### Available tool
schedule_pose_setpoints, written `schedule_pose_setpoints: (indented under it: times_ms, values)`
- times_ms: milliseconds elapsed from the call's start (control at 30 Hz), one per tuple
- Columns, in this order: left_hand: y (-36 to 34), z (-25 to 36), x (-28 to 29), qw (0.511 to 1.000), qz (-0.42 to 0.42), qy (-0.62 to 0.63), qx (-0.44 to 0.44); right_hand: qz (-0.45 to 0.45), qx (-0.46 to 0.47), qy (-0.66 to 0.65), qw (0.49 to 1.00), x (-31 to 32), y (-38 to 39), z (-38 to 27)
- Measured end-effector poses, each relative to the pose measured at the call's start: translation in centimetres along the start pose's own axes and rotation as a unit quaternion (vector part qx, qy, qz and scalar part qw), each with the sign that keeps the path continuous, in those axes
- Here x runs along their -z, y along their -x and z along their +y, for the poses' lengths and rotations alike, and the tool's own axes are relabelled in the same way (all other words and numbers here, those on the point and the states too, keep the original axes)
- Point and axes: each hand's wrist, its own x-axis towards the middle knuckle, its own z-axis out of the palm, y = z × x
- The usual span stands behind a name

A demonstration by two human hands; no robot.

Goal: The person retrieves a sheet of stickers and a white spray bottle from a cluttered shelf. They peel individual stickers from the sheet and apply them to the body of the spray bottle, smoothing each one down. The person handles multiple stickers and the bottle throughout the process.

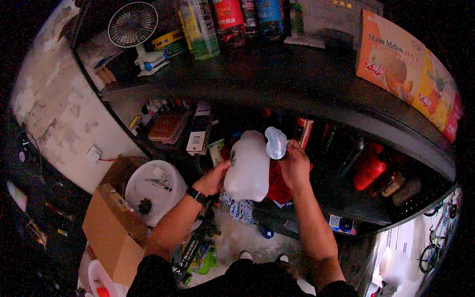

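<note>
White container in the left hand, pale translucent plastic piece in the right.
The left hand [213,179] grips the white container [247,168] at its left side, the fingers partly hidden by it; the fingers of the right hand [296,166] close on the pale translucent plastic piece [276,142], just beside the container's upper right. Both items are held up in front of the lower shelf [341,193], near its front edge. A white fan [132,24] stands on the upper shelf [277,62]; a white tub [133,185] and a cardboard box [106,237] are at lower left.
</note>
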Motion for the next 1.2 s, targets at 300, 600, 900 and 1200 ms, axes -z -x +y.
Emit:
schedule_pose_setpoints:
  times_ms: [300, 600, 900, 1200]
  values:
    - [4.9, -6.4, -2.2, 0.986, 0.009, 0.138, -0.096, -0.296, 0.086, 0.349, 0.885, -8.9, 10.8, 0.1]
    - [8.7, -8.6, -4.2, 0.969, 0.042, 0.201, -0.140, -0.351, 0.183, 0.390, 0.831, -13.7, 16.5, 2.4]
    - [8.1, -7.9, -5.6, 0.964, 0.037, 0.205, -0.163, -0.090, 0.401, 0.445, 0.795, -8.3, 17.3, -4.6]
    - [6.7, -6.0, -7.3, 0.959, 0.040, 0.213, -0.184, -0.191, 0.439, 0.612, 0.630, -7.5, 19.0, -4.6]
